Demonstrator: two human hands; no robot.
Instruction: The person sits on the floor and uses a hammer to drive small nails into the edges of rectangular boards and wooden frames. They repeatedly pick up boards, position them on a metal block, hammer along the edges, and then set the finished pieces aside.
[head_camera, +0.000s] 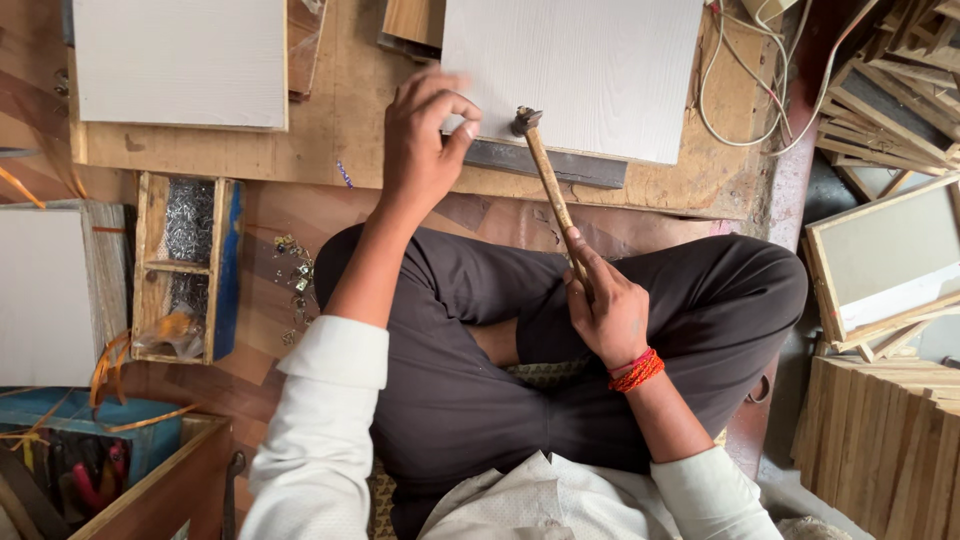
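Note:
My right hand (607, 307) grips the wooden handle of a hammer (548, 180), whose metal head rests near the front edge of a white laminated board (590, 65). My left hand (425, 140) sits at that same edge, thumb and forefinger pinched together as if on a small nail too tiny to make out. A dark strip (560, 165) runs along the board's front edge under the hammer head. I sit cross-legged in dark trousers just in front of the board.
A wooden tray (185, 265) of small nails lies to my left, with loose metal bits (295, 275) beside it. Another white board (180, 60) lies at the far left. Stacked wooden frames (885, 260) stand to the right, white cables (760, 90) behind.

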